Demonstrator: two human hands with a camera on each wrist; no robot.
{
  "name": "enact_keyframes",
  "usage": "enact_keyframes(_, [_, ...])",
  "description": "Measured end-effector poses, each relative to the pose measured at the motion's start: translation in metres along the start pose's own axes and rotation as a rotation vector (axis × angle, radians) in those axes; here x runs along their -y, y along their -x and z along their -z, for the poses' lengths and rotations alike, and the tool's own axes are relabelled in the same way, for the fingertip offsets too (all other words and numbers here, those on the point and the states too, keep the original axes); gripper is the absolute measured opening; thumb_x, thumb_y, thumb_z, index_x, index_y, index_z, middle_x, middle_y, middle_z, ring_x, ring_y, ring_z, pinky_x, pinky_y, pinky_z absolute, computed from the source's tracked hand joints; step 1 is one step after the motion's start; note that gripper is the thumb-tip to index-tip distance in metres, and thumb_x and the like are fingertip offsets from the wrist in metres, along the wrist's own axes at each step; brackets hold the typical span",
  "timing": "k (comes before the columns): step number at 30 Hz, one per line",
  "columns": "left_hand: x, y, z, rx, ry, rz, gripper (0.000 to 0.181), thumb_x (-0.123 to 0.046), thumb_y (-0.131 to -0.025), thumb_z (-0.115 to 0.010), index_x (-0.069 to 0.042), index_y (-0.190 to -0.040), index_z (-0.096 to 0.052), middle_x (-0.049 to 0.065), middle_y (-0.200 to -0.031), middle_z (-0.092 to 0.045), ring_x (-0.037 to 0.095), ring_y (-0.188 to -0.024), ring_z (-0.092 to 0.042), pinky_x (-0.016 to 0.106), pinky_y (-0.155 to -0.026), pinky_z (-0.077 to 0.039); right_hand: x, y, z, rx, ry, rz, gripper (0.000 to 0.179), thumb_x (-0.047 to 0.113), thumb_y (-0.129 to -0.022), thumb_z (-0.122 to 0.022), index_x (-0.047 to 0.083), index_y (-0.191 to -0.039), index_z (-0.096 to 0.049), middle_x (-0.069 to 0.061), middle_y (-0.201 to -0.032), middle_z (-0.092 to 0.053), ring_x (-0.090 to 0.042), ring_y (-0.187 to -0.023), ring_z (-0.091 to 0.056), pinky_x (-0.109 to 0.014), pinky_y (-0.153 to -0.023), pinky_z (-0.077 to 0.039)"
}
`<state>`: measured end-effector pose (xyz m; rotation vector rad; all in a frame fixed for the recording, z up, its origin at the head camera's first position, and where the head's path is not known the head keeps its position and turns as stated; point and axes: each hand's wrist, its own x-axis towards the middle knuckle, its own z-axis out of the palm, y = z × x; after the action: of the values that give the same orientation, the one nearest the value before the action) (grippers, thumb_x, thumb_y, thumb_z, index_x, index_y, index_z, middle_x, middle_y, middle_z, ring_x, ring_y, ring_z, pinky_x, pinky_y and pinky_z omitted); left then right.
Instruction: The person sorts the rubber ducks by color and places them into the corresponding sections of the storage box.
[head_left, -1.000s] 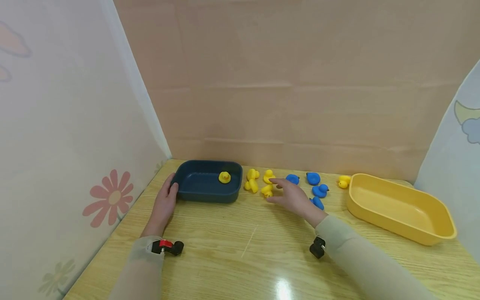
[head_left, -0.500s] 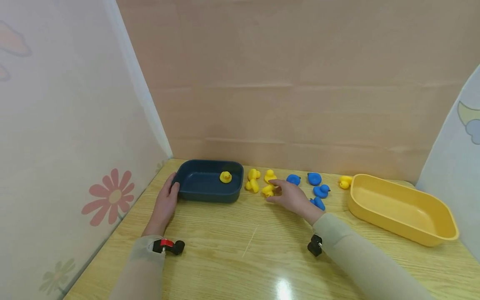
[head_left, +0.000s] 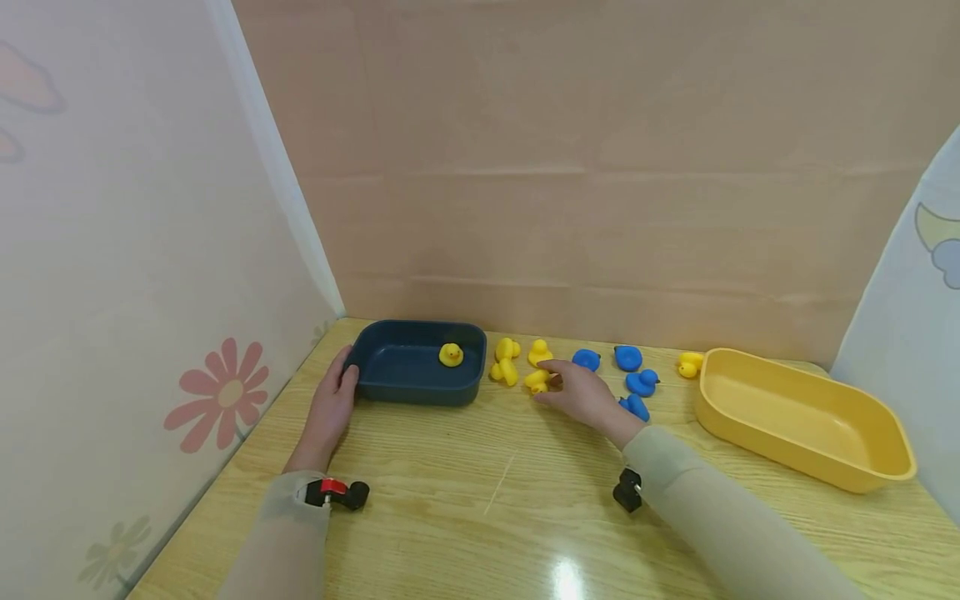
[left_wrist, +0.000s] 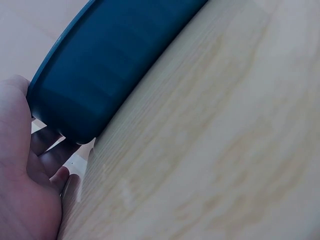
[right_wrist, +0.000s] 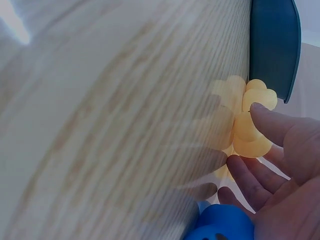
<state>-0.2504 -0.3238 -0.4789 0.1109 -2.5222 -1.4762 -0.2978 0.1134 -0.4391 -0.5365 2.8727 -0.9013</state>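
My left hand (head_left: 333, 400) grips the left end of a dark blue plastic bin (head_left: 416, 394), thumb on the near side; in the left wrist view its fingers (left_wrist: 52, 155) reach round behind the end wall. Inside that bin sits one yellow rubber duck (head_left: 451, 355). To the right, my right hand (head_left: 585, 396) pinches another yellow rubber duck (head_left: 536, 382) low at the tabletop. The right wrist view shows the thumb (right_wrist: 272, 122) against this duck (right_wrist: 251, 146), with fingers on its other side.
More yellow ducks (head_left: 505, 372) lie between bin and right hand, one (head_left: 538, 351) just behind the pinched one. Several blue ducks (head_left: 642, 383) lie right of and under that hand. A yellow bin (head_left: 780, 450) stands far right, a yellow duck (head_left: 687, 364) at its left end.
My right thumb and fingers have closed in on the yellow duck. The left hand and the dark blue bin stay in place.
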Motion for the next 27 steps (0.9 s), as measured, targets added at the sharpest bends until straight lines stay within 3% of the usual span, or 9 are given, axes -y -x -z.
enact_keyframes(27, [0.0011,-0.0005,-0.0006,-0.005,0.006,0.009,0.064,-0.044,-0.121,-0.038,-0.019,-0.179,-0.023,0.01,-0.183,-0.021,0.036,-0.168,-0.016,0.059,-0.134,-0.015,0.0014,-0.0002,-0.0025,-0.028,-0.002,-0.014,0.059,0.027,-0.101,-0.085,0.007,-0.153,-0.065,-0.014,-0.134,-0.074,-0.033,-0.12,-0.071,-0.057,-0.104,-0.058])
